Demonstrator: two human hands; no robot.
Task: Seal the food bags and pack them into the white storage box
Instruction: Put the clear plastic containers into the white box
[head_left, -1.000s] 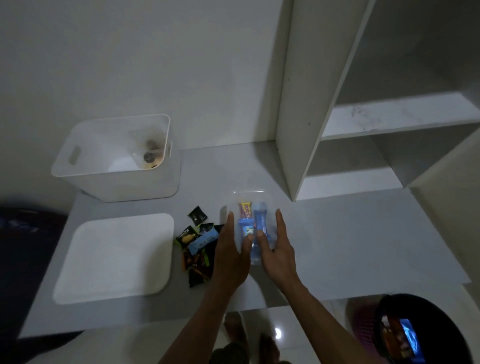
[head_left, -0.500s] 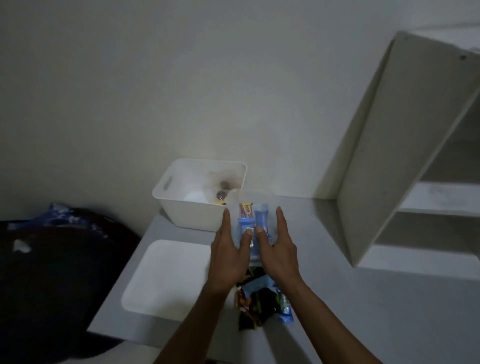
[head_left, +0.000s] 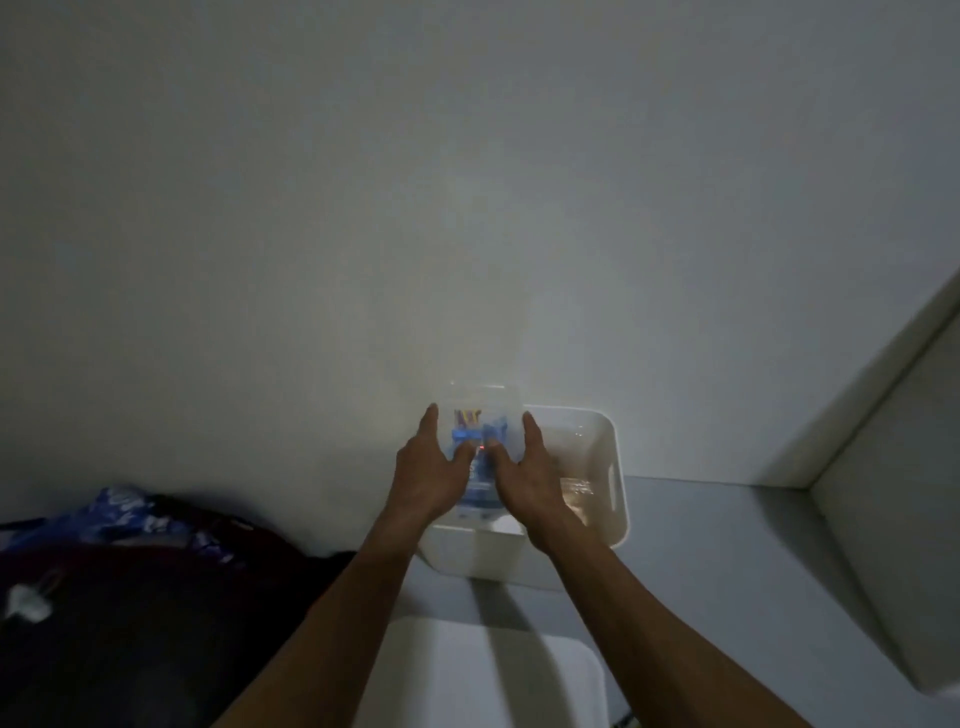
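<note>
A clear food bag (head_left: 480, 415) with blue and yellow snack packets inside hangs upright over the left part of the white storage box (head_left: 615, 467). My left hand (head_left: 428, 470) pinches its left side, thumb on the near face and index finger straight up along the edge. My right hand (head_left: 527, 470) holds the right side the same way. Inside the box, to the right of my hands, lies another clear bag (head_left: 574, 488) with brownish contents. The box stands against the wall on the grey table (head_left: 727, 545).
The white box lid (head_left: 467, 675) lies flat on the table, near me, below my forearms. A white shelf unit (head_left: 893, 441) rises at the right. Dark bedding with a blue patterned cloth (head_left: 130, 519) fills the lower left beyond the table edge.
Both hands lifted the bag off the table and carried it left and forward, from beside the loose snack packets to above the box. The view swung left; the loose packets are out of sight.
</note>
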